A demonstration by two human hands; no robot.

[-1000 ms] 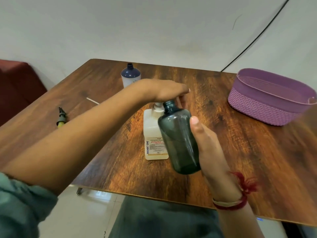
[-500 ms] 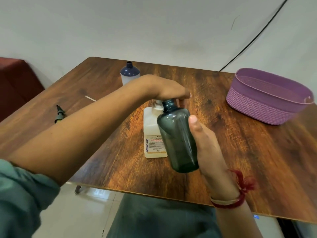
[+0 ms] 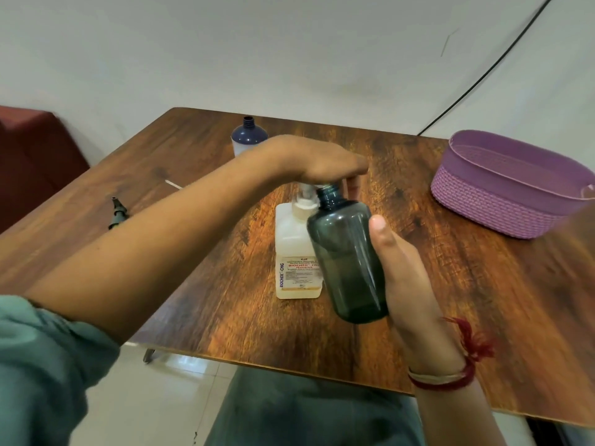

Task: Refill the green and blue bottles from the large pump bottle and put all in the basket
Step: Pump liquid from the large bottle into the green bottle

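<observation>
Hands are working together: the right hand (image 3: 409, 272) is gripping the green bottle (image 3: 347, 262), thumb along its side, holding it tilted, long axis leaning away so its open neck is sitting just beside the pump head. Just behind, the left hand (image 3: 318, 162) is lying flat, fingers straight, pressing the head of the large pump bottle (image 3: 294, 252), which is standing upright on the tabletop (image 3: 467, 300). Whether liquid is flowing I cannot tell. Farther back the uncapped blue bottle (image 3: 248, 138) is standing behind the left hand, and the purple basket (image 3: 502, 201) is sitting well off to the right, nearer the right hand.
</observation>
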